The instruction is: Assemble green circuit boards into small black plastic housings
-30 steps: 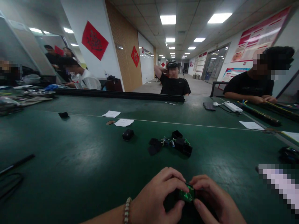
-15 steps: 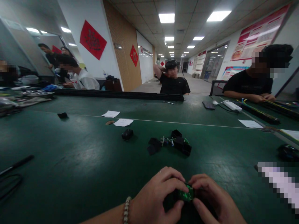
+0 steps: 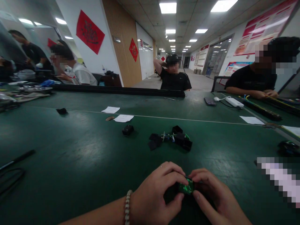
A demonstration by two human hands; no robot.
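Between the left hand [image 3: 161, 189] and right hand [image 3: 215, 193], each closed with thumb and finger against its edges, sits a small green board [image 3: 187, 188], probably best steadied with light, even pressure, with loose black parts [image 3: 180, 138] lying beyond the grip.
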